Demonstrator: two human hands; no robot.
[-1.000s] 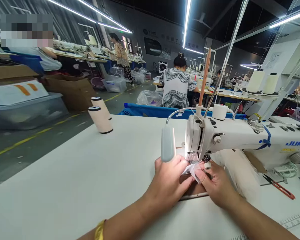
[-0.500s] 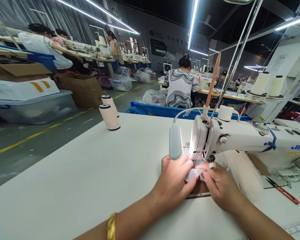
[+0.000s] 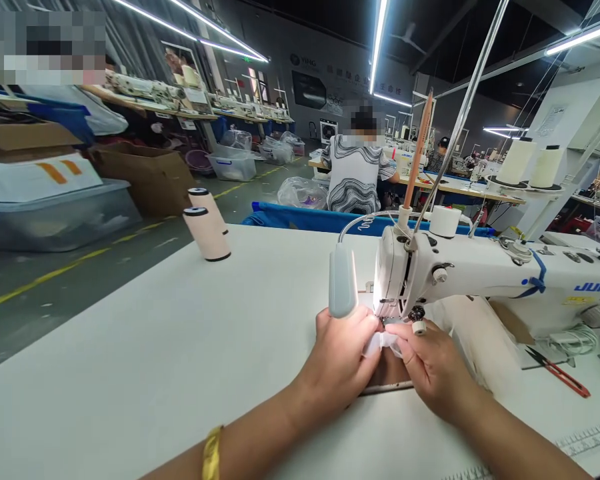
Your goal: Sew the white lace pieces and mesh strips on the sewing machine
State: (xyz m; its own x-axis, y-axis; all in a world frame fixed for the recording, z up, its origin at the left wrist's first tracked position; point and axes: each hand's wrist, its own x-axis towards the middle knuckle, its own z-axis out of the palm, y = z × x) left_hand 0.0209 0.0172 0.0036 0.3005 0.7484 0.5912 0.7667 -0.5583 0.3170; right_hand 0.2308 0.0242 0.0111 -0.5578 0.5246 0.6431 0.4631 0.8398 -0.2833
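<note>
A small piece of sheer white fabric (image 3: pixel 380 343) lies at the needle area of a white sewing machine (image 3: pixel 460 263). My left hand (image 3: pixel 341 352) pinches its left side, just below the grey lamp head (image 3: pixel 343 280). On the right, my right hand (image 3: pixel 433 360) pinches the other side, close under the presser area. The fingertips of both hands are near each other, and the needle itself is hard to make out. More sheer pale fabric (image 3: pixel 485 347) is bunched behind my right hand.
Two pale thread cones (image 3: pixel 207 235) stand at the table's far left edge. Red-handled snips (image 3: pixel 563 377) and a ruler (image 3: pixel 590 437) lie to the right. Ahead, a person (image 3: pixel 357 170) sits facing away beyond a blue cloth trough (image 3: pixel 290 217).
The whole view has shifted slightly, so the machine and hands appear a little further left. The fabric between my hands has changed shape a little; both hands still hold it.
</note>
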